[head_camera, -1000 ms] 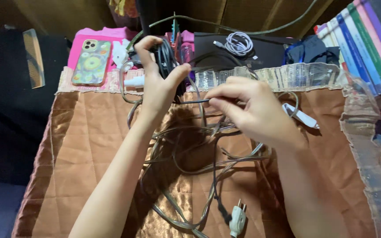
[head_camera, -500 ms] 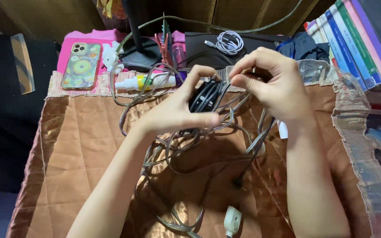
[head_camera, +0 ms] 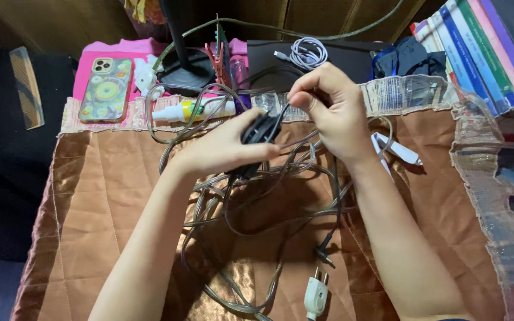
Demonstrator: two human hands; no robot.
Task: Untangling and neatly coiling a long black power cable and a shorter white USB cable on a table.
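two hands mid-wind: left hand (head_camera: 224, 148) clenched on thin black cable coil (head_camera: 261, 129), centre-far over brown satin cloth (head_camera: 102, 202); right hand (head_camera: 328, 107) pinches its loose strand. next: probably another loop, w/ steady tension.

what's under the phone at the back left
The phone lies on a pink cloth, its near end over the pale trim of the brown quilted cover. Whatever lies beneath the cloth is hidden.

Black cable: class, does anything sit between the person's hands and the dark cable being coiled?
Nothing visible does. The left hand already grips the black cable coil, and the right hand pinches its loose strand directly. The translucent grey cable lies tangled beneath on the brown cloth.
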